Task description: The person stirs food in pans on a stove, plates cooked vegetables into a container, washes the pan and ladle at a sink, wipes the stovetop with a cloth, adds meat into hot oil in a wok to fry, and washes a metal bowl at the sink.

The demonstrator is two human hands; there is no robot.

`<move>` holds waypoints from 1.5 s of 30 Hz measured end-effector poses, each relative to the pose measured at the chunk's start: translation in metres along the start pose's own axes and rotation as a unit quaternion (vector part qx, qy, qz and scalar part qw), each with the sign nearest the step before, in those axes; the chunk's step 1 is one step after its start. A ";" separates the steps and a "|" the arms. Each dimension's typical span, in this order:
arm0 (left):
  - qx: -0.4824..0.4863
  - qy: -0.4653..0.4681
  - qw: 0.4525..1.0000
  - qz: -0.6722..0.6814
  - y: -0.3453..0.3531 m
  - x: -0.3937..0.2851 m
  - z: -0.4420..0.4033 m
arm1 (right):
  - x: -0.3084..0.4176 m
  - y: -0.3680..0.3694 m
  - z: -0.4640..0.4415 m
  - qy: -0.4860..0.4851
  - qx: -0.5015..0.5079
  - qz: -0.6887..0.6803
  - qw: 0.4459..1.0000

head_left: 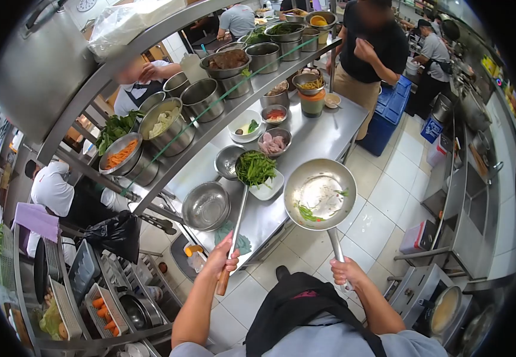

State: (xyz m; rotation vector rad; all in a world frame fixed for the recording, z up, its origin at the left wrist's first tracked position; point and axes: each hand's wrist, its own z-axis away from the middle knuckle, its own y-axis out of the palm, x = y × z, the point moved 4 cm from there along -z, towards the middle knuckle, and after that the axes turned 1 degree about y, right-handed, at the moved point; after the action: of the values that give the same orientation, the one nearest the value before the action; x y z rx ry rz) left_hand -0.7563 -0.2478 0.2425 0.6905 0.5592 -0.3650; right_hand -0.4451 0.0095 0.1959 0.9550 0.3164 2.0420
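My left hand (221, 260) is closed around a long-handled metal cooking utensil (240, 219) with a wooden grip. Its far end meets a heap of cut green vegetables (256, 168) above a white dish (269, 187); the greens hide its head, so I cannot tell whether it is a ladle or a turner. With my right hand (348, 272) I grip the handle of a frying pan (322, 178), held beside the table. A few green scraps and a little red lie in the pan. An empty metal bowl (206, 206) sits left of the utensil, and a smaller metal bowl (228, 160) behind it.
On the steel table (335, 122) stand a bowl of raw meat (274, 143) and a white bowl (246, 126). Above it runs a shelf with several pots, one of shredded carrot (121, 154). A person in black (372, 41) stands beyond, near a blue cooler (384, 113).
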 end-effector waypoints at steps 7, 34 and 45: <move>-0.176 0.096 0.943 -0.266 -0.036 0.050 -0.076 | 0.016 -0.006 0.022 -0.011 -0.074 -0.020 0.997; -0.357 0.242 0.862 -0.267 0.033 0.118 -0.081 | 0.166 -0.066 -0.050 0.006 -0.002 0.134 0.991; -0.310 0.274 0.773 -0.482 0.067 0.029 -0.033 | 0.183 -0.066 -0.075 0.008 0.073 0.167 0.983</move>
State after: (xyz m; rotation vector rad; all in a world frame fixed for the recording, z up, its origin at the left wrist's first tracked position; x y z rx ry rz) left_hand -0.7127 -0.1815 0.2376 -0.2290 1.5225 -0.8898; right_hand -0.5264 0.2014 0.2049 1.1451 0.3367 2.3576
